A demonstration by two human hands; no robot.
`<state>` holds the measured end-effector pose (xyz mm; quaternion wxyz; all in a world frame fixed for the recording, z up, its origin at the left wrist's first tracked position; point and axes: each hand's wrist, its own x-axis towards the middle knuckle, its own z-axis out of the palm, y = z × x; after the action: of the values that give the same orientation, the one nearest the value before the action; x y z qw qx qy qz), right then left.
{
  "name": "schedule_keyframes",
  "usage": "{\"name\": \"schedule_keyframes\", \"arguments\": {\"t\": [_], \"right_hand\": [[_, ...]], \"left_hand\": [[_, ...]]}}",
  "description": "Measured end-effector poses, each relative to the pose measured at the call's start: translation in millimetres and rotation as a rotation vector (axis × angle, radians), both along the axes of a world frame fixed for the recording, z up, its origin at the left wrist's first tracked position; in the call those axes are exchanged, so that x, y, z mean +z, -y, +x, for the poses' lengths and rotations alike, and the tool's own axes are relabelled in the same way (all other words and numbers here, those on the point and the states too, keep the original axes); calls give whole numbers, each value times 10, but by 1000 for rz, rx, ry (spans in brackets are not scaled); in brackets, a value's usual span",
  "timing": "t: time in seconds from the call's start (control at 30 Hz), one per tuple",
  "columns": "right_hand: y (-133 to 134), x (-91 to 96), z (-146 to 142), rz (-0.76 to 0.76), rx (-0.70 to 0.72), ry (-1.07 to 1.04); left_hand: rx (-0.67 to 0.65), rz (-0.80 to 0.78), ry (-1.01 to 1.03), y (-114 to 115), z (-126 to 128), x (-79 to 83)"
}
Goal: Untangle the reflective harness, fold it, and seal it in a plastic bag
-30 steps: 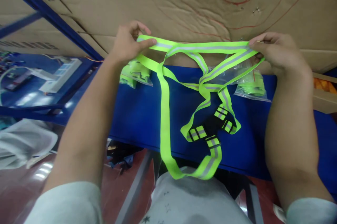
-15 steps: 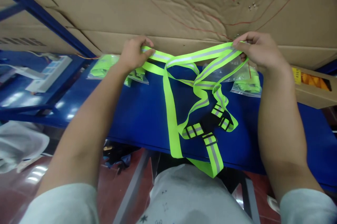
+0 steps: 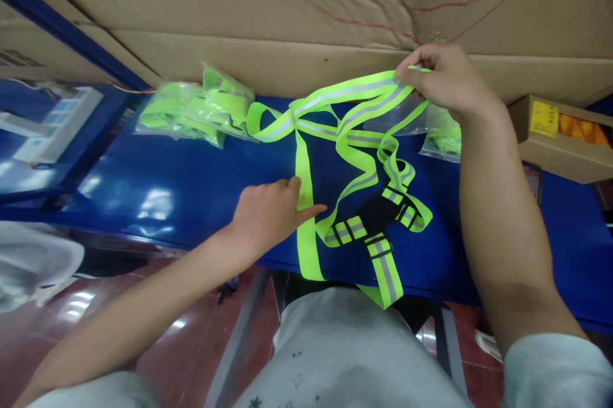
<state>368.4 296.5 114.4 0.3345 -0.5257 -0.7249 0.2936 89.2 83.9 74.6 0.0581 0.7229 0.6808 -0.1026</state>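
A neon-yellow reflective harness (image 3: 357, 115) with grey stripes lies partly spread over the blue table. My right hand (image 3: 438, 76) pinches its upper straps and holds them up near the cardboard wall. My left hand (image 3: 271, 210) is at the long plain strap (image 3: 309, 248) on the harness's left side. Its thumb reaches across the strap, apart from the curled fingers, whose tips meet the strap's left edge. Black sliders and a black joining piece (image 3: 376, 215) lie to the right of this hand. One strap end (image 3: 390, 283) hangs over the front edge.
Bagged neon straps (image 3: 191, 108) lie at the back left, and another bag (image 3: 443, 136) sits below my right hand. A small carton (image 3: 558, 140) with orange contents stands at right. Large cardboard (image 3: 215, 57) backs the table (image 3: 143, 184). A white power strip (image 3: 62, 124) is far left.
My left hand has let go of the upper strap and come down toward me to the long plain strap. My right hand keeps its hold, shifting slightly left in view.
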Motion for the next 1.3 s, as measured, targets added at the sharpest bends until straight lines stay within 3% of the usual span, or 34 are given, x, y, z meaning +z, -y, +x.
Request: {"name": "schedule_keyframes", "arguments": {"t": [0.07, 0.17, 0.33, 0.43, 0.57, 0.67, 0.8, 0.93, 1.07, 1.17, 1.23, 1.3], "right_hand": [[14, 25, 8, -1, -9, 0], [42, 60, 2, -10, -5, -3], [70, 92, 18, -1, -11, -18], [49, 78, 49, -2, -5, -26], [13, 35, 34, 10, 23, -13], [43, 9, -84, 18, 77, 7], [152, -49, -341, 60, 159, 79], [202, -228, -544, 87, 156, 137], [213, -402, -608, 46, 223, 194], [248, -399, -577, -80, 381, 238], [261, -353, -545, -96, 454, 237], [252, -317, -522, -70, 464, 246]], "left_hand": [[51, -127, -73, -23, -25, 1], [24, -288, 60, -212, -127, 3], [76, -327, 253, -494, -363, -34], [145, -187, 365, -692, -612, -112], [282, 223, 422, -1008, -905, -299], [334, 416, 406, -1208, -959, -450], [322, 491, 441, -1342, -913, -542], [185, 459, 583, -1109, -849, -469], [-64, 521, 662, -441, -680, -306], [-464, 270, 683, 79, -550, -166], [-599, 144, 675, 320, -499, -89], [-643, 73, 662, 461, -471, -46]]}}
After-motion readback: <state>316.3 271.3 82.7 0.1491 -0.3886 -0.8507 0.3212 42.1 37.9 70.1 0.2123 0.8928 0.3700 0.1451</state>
